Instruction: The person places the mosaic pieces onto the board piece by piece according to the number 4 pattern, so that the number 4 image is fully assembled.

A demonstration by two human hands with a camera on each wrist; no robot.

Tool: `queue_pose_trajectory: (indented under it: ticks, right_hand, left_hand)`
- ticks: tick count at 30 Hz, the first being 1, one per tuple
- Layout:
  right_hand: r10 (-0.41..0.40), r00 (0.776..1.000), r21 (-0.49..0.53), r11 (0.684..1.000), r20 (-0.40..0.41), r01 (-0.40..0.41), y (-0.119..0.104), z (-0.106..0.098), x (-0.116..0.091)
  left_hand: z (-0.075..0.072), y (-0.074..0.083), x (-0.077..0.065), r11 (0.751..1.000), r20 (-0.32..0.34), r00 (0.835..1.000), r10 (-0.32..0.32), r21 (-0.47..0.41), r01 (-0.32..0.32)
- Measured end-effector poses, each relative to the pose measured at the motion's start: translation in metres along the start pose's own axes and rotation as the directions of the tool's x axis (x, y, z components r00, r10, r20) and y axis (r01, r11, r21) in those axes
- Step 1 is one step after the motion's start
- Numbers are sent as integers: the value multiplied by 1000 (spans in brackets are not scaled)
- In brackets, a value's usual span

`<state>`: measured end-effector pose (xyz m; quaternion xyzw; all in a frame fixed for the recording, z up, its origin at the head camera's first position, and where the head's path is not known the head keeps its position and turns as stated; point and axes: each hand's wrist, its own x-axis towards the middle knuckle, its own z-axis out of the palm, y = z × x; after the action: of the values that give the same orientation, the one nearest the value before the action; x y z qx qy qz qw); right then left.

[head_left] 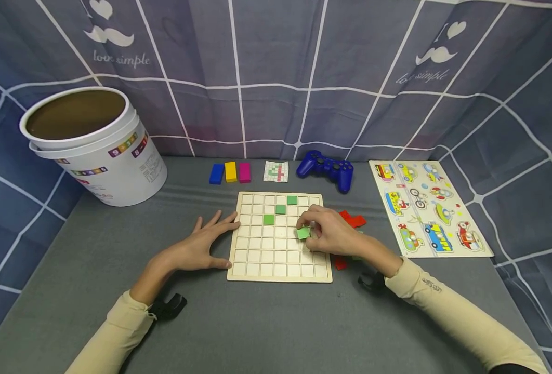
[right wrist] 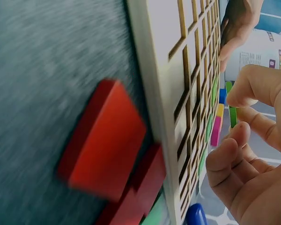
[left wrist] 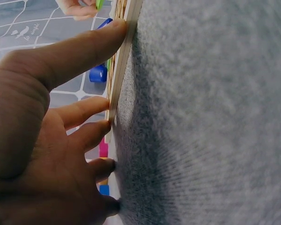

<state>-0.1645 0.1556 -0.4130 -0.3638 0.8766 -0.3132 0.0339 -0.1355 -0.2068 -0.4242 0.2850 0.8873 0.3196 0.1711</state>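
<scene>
A square wooden grid board lies flat on the table. Three green tiles, one of them the middle tile, sit in its cells in a diagonal line. My right hand pinches another green tile above the board's right half; the right wrist view shows that tile between thumb and fingers, apart from the grid. With spread fingers, my left hand rests at the board's left edge. Thumb and fingertips touch the rim there. Red tiles lie beside the board's right edge, partly hidden by the right hand.
Behind the board are a blue block, a yellow block, a pink block, a small pattern card and a blue game controller. A white bucket stands back left. A vehicle puzzle board lies at right.
</scene>
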Motion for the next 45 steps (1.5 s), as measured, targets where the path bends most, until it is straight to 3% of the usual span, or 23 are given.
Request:
queue_pose_trajectory:
  ticks: [8,27,39,45]
  right_hand:
    - [-49,999,11,999,-24,49,-7,14,21]
    - [-69,996,-11,998,63,69,-28,42,65]
    - [19,987,-104,995,157,-2,-40,50,84]
    - [36,977,-103,995,210,-14,-43,46,91]
  left_hand:
    - [-1,0,0,1000,-4,1000,3,5,-3]
    - [-1,0,-1,1000,5,1000,-6,9,6]
    - [0,-1,-1,1000,-2,1000,-4,10,4]
    - [1,0,0,1000,-1,1000,-7,6,7]
